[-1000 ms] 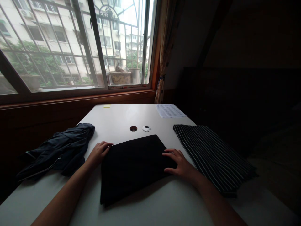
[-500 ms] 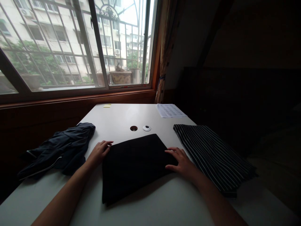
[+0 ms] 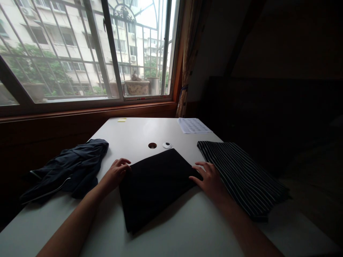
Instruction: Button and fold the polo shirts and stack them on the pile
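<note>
A folded black garment lies on the white table, turned at an angle, its kind not clear from the folds. My left hand is at its left corner with bent fingers closed on the edge; the thumb is hidden. At the right corner, my right hand touches the cloth with fingers and thumb spread apart. Left of my hands lies a crumpled dark navy garment with white piping. To the right, a black-and-white striped garment lies flat, partly behind my right hand.
Beyond the black garment are a round cable hole and its white cover. Printed paper lies at the far right corner, a yellow sticky note at the far left. A barred window rises behind the table.
The black garment has turned slightly, its near corner shifting right and its far corner moving left and away. Both hands have moved a little with it, and the right fingers have drawn up.
</note>
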Tool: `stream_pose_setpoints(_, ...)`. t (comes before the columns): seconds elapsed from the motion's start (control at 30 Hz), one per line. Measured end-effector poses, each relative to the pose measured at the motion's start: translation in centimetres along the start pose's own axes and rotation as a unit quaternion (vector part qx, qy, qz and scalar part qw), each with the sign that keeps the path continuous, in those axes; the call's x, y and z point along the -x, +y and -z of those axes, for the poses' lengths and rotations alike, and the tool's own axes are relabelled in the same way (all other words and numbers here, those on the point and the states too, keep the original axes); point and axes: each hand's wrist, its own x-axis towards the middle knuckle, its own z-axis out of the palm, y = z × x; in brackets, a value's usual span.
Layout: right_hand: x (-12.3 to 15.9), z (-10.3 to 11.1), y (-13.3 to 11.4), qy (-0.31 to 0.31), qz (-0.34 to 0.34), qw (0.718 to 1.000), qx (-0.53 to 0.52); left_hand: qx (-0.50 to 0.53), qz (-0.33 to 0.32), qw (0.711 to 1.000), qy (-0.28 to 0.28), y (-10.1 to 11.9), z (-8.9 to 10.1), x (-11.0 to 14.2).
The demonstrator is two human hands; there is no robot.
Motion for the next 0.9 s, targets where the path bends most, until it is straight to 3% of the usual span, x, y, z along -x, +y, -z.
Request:
stream_pose_setpoints(0.1,-0.1,0.0,-4.1,-0.018,0.08,0.995,-0.063,-0.006,-0.02,0.999,-0.024,0.1,0.2,-0.1)
stream_pose_setpoints(0.23,0.4,-1.6,-10.0,-0.111,0.22,0.962,-0.12,-0.01,-0.034,0.998,-0.051,0.3,0.8,-0.1)
stream_pose_setpoints(0.37,1.0,-3.2,-12.7,-0.146,0.31,0.933,-0.115,-0.023,-0.034,0.997,-0.065,0.8,1.6,0.0)
stream_pose_setpoints(0.67,1.1,-1.6,-11.5,-0.148,0.354,0.923,-0.042,0.002,-0.054,0.987,-0.15,3.4,3.5,0.0)
stream_pose_setpoints(0.9,1.2,0.3,-6.2,-0.131,0.33,0.934,-0.05,0.056,-0.121,0.974,-0.185,8.2,3.0,0.3)
